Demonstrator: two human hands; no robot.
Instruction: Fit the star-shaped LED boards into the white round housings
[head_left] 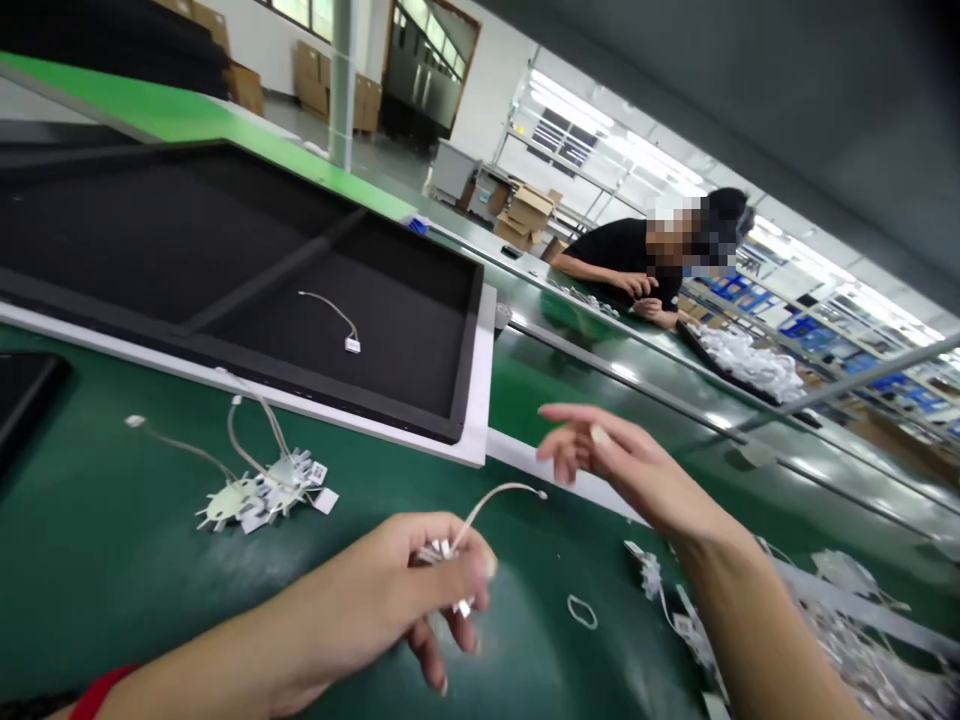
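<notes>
My left hand [442,575] is closed around a small white spiked part [441,550]. From it a thin pale cable [491,495] curves up to the right, ending in a tiny white connector; most of the part is hidden by my fingers. Apart from it, up and to the right, my right hand [607,450] hovers over the bench with its fingers loosely spread and nothing visible in them. To the left, several similar flat white spiked parts [281,485] with cables lie heaped on the green mat [360,490].
A black tray [405,400] holds one small white piece with a cable [352,345]. More white parts [862,640] are piled at lower right. A pale loop [582,612] rests on the mat. Across the line, a person [619,250] works with both hands.
</notes>
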